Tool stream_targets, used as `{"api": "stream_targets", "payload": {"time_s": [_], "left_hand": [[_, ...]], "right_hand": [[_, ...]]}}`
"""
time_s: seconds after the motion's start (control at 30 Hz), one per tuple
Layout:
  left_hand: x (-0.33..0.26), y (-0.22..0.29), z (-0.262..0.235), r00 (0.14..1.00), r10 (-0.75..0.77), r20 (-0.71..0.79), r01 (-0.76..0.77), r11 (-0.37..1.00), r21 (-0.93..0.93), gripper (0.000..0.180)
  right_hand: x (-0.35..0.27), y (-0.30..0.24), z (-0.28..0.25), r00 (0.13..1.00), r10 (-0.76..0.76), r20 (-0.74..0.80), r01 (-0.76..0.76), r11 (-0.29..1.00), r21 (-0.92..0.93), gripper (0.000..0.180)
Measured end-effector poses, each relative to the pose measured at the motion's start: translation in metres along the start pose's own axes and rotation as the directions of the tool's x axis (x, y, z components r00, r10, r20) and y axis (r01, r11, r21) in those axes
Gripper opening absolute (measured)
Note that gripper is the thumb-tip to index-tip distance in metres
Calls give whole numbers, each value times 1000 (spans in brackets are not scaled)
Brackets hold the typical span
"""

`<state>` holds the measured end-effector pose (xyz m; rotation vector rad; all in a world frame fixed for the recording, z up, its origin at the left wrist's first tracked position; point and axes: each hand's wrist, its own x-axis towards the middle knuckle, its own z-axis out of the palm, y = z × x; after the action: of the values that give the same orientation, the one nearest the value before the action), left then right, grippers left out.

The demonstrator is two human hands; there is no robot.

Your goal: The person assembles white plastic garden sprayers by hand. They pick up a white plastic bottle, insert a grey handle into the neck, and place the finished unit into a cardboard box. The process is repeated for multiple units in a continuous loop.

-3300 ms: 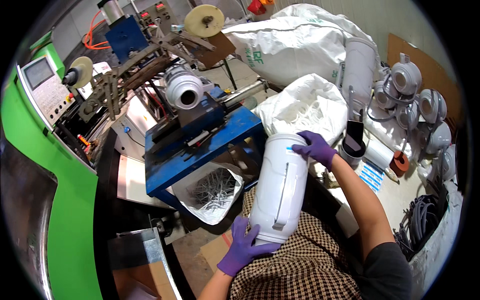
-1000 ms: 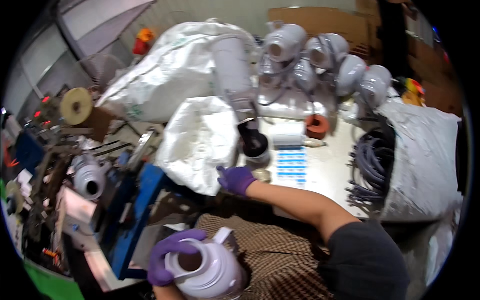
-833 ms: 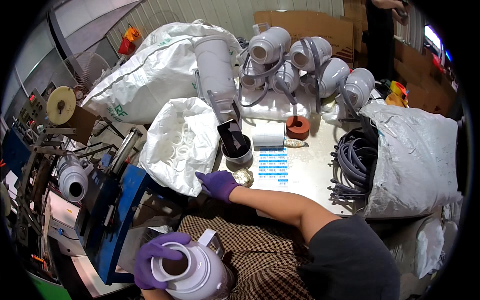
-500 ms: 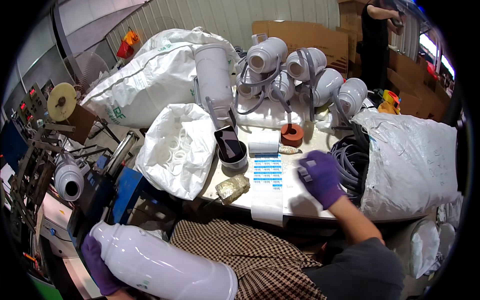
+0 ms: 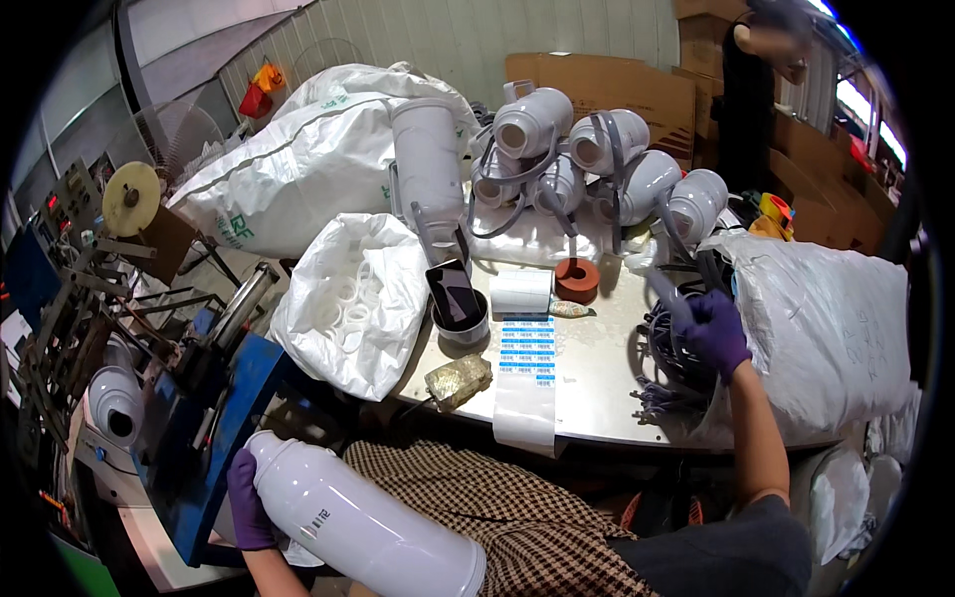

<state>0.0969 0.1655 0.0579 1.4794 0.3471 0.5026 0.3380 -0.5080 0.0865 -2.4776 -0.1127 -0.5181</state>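
A pale lilac vacuum flask body [image 5: 368, 522] lies slanted across my lap. Its neck end is gripped by my left hand [image 5: 249, 502], which wears a purple glove. My right hand [image 5: 718, 336], also gloved in purple, is at the mouth of a white woven sack [image 5: 821, 318] on the table's right side. Its fingers are closed around a grey strap handle [image 5: 670, 298] that sticks out to the left, blurred by motion. More grey straps [image 5: 662, 398] spill from the sack beneath that hand.
A label roll [image 5: 521, 293] with a strip of blue stickers lies mid-table beside a brown tape roll [image 5: 576, 281]. A phone [image 5: 454, 295] rests in a cup [image 5: 466, 326]. Several flasks with handles [image 5: 532, 121] are stacked behind. A bag of white rings [image 5: 348, 308] stands left.
My right hand has moved right from mid-table to the straps and taken hold of one. The flask has shifted slightly right and turned, bringing a printed mark into view.
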Motion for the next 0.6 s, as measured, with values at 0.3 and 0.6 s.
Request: {"api": "stream_targets", "payload": {"time_s": [0.3,0.6], "left_hand": [[-16,-19,-5,996,-37,-81,26,991,-134,37],[-11,-21,-25,993,22,-115,-22,1000,2,34]], "right_hand": [[117,-65,26,952,-198,234,256,935,-247,35],[206,22,57,934,11,-356,334,321,886,23]]}}
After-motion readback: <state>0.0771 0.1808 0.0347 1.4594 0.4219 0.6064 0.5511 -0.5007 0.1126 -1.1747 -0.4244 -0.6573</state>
